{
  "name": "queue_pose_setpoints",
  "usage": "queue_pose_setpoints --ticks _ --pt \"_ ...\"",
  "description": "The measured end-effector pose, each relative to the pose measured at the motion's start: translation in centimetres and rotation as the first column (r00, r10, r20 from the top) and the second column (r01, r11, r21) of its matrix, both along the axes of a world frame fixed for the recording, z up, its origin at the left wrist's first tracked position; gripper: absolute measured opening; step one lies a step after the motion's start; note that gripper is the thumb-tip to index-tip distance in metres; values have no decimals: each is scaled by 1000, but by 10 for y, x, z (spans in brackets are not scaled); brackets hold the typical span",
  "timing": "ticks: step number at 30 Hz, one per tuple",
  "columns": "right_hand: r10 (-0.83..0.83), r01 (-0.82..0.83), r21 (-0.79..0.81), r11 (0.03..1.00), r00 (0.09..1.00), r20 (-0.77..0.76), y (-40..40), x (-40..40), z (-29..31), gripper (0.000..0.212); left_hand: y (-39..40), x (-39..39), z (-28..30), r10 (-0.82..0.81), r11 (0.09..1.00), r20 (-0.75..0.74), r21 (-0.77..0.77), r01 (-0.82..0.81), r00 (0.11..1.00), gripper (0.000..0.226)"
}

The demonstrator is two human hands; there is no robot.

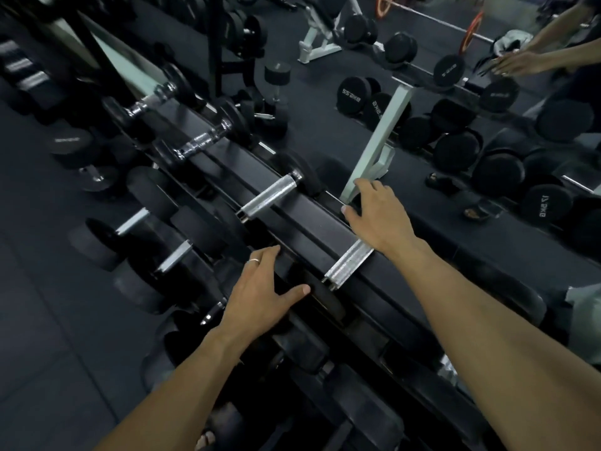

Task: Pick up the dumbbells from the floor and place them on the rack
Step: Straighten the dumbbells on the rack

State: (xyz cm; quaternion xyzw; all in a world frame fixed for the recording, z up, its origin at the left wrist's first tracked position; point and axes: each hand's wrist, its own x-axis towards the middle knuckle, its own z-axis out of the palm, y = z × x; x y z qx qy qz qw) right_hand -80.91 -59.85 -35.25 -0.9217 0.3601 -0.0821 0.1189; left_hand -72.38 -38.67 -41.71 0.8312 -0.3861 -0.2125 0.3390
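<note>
Resting across the rack's top rail, a dumbbell is cupped at both ends: left hand at its 7 o'clock head, right hand at 1 o'clock, fingers curled.

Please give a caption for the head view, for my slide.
Both hands, left hand and right hand, on a dumbbell lying on the rack.
</note>
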Motion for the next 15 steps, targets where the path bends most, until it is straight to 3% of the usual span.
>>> queue_pose_setpoints --ticks 6,9,11,15 --pt "-12 13 98 995 1000 -5 9 61 -12 55 4 75 3 27 995 211 -98 -7 977 69" --pt "-47 50 148 988 999 -24 9 86 -14 54 3 109 -1 51 995 278 -99 -24 959 73" --pt "-89 91 156 984 996 -23 6 101 -15 52 1 128 -5 27 999 246 -43 -17 969 86" --pt "-168 170 160 972 985 -21 0 126 -19 31 -7 158 -17 -40 998 48 49 38 998 103"
